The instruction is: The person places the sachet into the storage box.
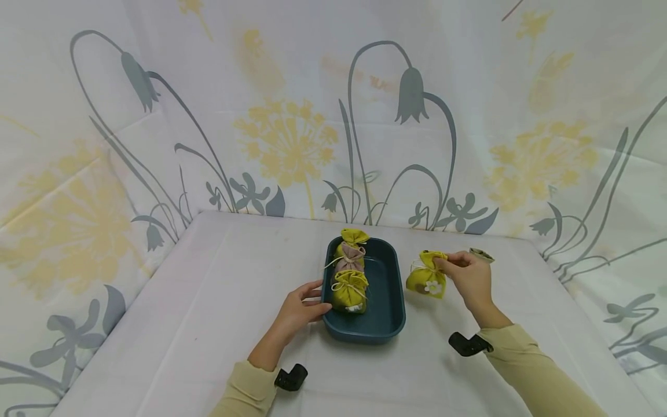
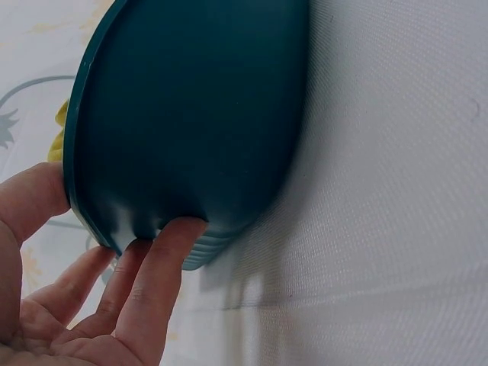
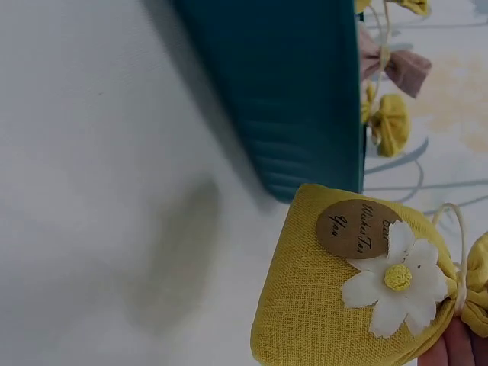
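In the head view, your left hand is at the lower centre, thumb at the rim and fingers against the outer wall of the blue-green bin. The bin stands on the table, with a front yellow pouch, a mauve pouch and a rear yellow pouch lined along its left side. Right of centre, your right hand pinches the held pouch near its gathered neck, just beside the bin. A small olive-brown thing shows behind that hand, too hidden to name.

In the left wrist view, your thumb meets the rim at the left and your fingertips touch the wall at the lower centre; you cannot tell how firmly they press. If they pushed unevenly, the bin could slide or tip.

In the right wrist view, the held pouch fills the lower right, its white flower and round tag facing the camera, the bin above it. Your fingers show only at the bottom edge. A slack pinch could let the pouch drop; carried too low, it could catch the rim and scuff the flower.
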A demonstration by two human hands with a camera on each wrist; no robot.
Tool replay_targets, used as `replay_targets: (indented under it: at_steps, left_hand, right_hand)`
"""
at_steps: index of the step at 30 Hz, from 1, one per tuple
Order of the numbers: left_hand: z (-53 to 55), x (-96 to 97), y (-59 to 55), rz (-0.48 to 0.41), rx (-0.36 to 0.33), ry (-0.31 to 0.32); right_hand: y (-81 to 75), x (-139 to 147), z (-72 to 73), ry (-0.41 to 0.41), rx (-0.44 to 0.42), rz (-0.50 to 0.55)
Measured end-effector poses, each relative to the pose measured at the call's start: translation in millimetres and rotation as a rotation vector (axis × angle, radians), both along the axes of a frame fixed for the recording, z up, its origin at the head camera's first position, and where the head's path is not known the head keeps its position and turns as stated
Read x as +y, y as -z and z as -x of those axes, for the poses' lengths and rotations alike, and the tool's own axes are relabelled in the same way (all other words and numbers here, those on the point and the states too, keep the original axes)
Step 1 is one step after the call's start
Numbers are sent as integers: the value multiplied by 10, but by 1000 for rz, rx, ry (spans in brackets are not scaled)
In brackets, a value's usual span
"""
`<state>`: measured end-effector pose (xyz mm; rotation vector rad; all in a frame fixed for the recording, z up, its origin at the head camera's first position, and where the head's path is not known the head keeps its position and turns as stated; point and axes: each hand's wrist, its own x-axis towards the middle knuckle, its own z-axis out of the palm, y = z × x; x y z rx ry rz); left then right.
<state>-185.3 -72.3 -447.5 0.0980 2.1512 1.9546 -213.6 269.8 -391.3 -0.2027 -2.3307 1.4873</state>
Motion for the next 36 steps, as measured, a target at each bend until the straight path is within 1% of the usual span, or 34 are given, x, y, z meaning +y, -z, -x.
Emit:
replay_targets:
  at_steps: [6, 11, 17, 24, 30, 36]
  left_hand:
    - [5, -4, 10, -6, 0, 2]
    - [6, -2, 6, -11, 2, -1]
    - [-6, -9, 4, -5, 5, 1]
    - [-6, -10, 9, -5, 10, 6]
    - [-1, -6, 10, -2, 11, 7]
    - [-3, -3, 3, 2, 7, 5]
  right_hand:
    - [-167, -83, 58, -4, 32, 26]
    - [-286, -156, 135, -31, 78, 53]
    - [-383, -265, 196, -71, 80, 72]
    - [-376, -417, 311, -89, 55, 124]
    - [-375, -563, 370, -105, 30, 162]
    - [-333, -701, 451, -135, 48, 191]
